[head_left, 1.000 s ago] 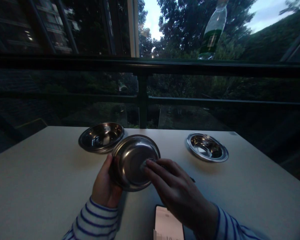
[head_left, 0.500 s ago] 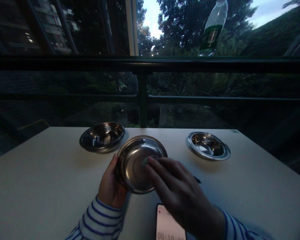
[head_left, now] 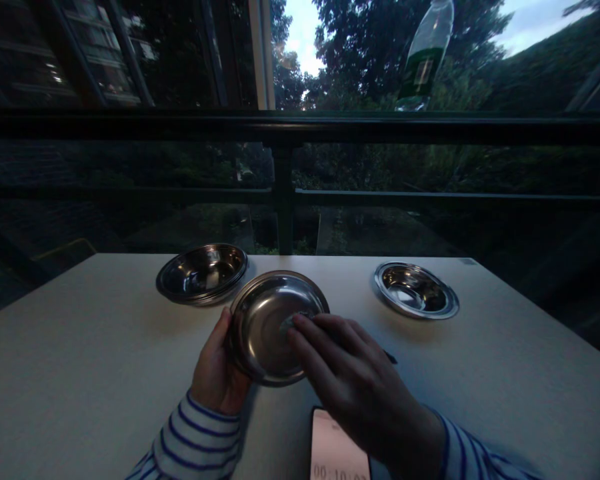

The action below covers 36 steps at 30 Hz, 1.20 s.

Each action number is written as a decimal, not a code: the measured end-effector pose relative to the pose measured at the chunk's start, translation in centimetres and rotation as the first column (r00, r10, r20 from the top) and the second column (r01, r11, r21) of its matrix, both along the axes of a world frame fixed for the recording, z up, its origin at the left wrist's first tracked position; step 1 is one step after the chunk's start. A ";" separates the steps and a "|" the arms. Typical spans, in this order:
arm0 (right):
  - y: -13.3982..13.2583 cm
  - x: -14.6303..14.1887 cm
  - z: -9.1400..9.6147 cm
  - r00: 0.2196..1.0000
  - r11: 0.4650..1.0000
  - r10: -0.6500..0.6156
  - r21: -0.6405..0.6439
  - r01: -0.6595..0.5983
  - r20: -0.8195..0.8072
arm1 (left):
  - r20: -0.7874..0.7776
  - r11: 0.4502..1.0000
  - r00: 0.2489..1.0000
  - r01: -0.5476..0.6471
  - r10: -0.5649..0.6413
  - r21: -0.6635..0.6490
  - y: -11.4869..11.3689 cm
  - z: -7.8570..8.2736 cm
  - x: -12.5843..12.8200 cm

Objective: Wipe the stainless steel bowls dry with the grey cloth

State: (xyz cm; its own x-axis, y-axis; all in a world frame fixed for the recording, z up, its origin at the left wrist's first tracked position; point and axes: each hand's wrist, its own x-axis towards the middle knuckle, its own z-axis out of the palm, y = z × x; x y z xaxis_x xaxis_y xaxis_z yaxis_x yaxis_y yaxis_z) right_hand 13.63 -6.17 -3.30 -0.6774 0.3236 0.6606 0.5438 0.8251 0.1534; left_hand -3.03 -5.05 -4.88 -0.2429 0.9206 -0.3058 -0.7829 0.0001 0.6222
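Observation:
A shiny metal bowl (head_left: 255, 333) is tilted toward me above the table, its inside facing up. My left hand (head_left: 220, 373) is closed on its left rim, the thumb along the edge and the other fingers underneath. Inside the bowl, toward the right, the fingertips of my right hand (head_left: 365, 380) press on the surface. A small greyish, crumpled-looking thing (head_left: 286, 323) shows at those fingertips, mostly covered and too blurred to name.
Stacked metal bowls (head_left: 200, 275) stand at the back left of the white table (head_left: 105, 360). Another metal bowl (head_left: 417, 292) sits at the back right. A phone (head_left: 337, 447) showing a timer lies below my right hand. Behind the table runs a dark railing (head_left: 180, 125), with a plastic bottle (head_left: 421, 70) above it.
Both hands and the bowl have shifted slightly left. The right fingertips have slid a little left inside the bowl, and slightly more of the greyish thing shows.

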 end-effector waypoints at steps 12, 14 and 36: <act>-0.3 -0.3 -0.6 1.000 1.000 0.005 -0.001 -0.005 0.015 | -0.002 1.000 1.000 -0.016 0.016 -0.026 0.0 0.1 0.1; -0.7 -0.9 -0.9 0.994 0.994 0.104 0.014 -0.105 0.019 | 0.003 0.997 0.999 0.044 -0.044 -0.068 -0.2 0.0 0.2; 2.7 0.8 -1.6 1.000 0.978 -0.030 -0.207 0.028 -0.007 | 0.044 0.986 0.990 0.141 -0.137 -0.087 -0.6 -0.4 1.9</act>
